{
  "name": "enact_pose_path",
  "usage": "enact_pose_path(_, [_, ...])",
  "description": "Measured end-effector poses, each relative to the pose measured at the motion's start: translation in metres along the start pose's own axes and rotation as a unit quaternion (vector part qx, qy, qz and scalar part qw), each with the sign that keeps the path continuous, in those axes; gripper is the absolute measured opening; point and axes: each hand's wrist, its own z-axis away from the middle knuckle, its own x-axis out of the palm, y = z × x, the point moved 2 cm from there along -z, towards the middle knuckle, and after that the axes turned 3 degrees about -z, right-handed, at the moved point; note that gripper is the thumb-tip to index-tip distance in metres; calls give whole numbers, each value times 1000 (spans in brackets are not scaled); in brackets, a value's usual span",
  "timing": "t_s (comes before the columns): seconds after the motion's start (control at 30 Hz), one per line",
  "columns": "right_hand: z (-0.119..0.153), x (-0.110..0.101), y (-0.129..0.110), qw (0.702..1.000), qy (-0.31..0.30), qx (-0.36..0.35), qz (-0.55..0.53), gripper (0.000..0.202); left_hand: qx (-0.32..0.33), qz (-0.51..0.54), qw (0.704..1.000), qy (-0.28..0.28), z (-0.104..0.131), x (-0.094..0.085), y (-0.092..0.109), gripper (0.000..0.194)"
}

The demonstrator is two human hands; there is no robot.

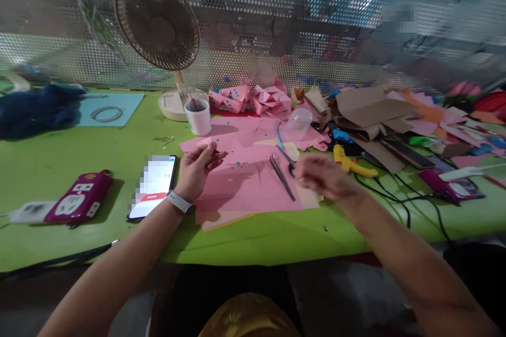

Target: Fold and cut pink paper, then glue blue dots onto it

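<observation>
My left hand (197,168), wearing a pale watch band, hovers above the left part of the pink paper sheets (237,189). Its thumb and fingers are drawn together; whatever lies between them is too small to make out. Blurred by motion, my right hand (322,175) is over the right edge of the sheets, close to the dark handle of the scissors (285,155). Whether it grips them cannot be seen. Black tweezers (282,178) lie on the pink paper between the hands. Small blue dots (239,164) are scattered on the paper.
A lit phone (154,189) and a purple power strip (79,197) lie at left. Behind are a fan (158,21), white cup (198,117), folded pink papers (251,99) and clear cup (299,124). A yellow glue gun (353,162), cables and paper scraps (373,108) crowd the right.
</observation>
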Motion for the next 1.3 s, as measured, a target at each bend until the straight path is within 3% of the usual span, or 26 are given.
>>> enact_pose_path(0.1, [13, -53, 1, 975, 214, -63, -16, 40, 10, 2, 1000, 7, -1, 0, 3, 31])
enact_pose_path(0.17, [14, -65, 11, 963, 264, -30, 46, 33, 15, 3, 1000, 8, -1, 0, 3, 30])
enact_pose_path(0.27, [8, -45, 34, 950, 183, 47, 248, 28, 26, 17, 999, 15, -2, -3, 4, 28])
enact_pose_path(0.37, [2, -10, 48, 870, 106, 63, 477, 29, 33, 27, 999, 28, -4, -5, 5, 27])
enact_pose_path(0.43, [1, 4, 51, 827, 77, 73, 552, 21, 33, 28, 998, 35, -5, -5, 6, 28])
enact_pose_path(0.5, [0, 8, 49, 815, 74, 82, 568, 11, 31, 29, 998, 37, -5, -5, 6, 29])
enact_pose_path(0.57, [-1, 3, 45, 825, 87, 94, 550, 9, 30, 27, 999, 34, -6, -5, 5, 29])
enact_pose_path(0.63, [-1, -4, 43, 865, 109, 113, 477, 8, 27, 22, 999, 31, -6, -5, 4, 29])
enact_pose_path(0.67, [-1, -7, 43, 894, 121, 124, 413, 7, 25, 19, 999, 31, -6, -5, 4, 28])
enact_pose_path(0.73, [-2, -12, 42, 949, 138, 139, 248, 23, 22, 14, 999, 31, -6, -6, 3, 28])
enact_pose_path(0.8, [-3, -14, 39, 976, 131, 148, 88, 44, 22, 13, 999, 29, -6, -6, 2, 28])
enact_pose_path(0.87, [-5, -13, 33, 980, 118, 160, -28, 42, 23, 15, 999, 25, -6, -6, 3, 27])
enact_pose_path(0.93, [-7, -13, 25, 970, 116, 170, -130, 27, 24, 20, 999, 21, -5, -5, 3, 27])
enact_pose_path(1.03, [-13, -10, 17, 951, 123, 140, -248, 23, 25, 30, 999, 16, -4, -5, 3, 26])
enact_pose_path(1.13, [-21, -4, 17, 957, 112, 86, -254, 25, 26, 33, 999, 16, -4, -5, 4, 26])
enact_pose_path(1.3, [-32, 3, 33, 979, 183, 16, -86, 23, 26, 39, 999, 16, -5, -6, 3, 23])
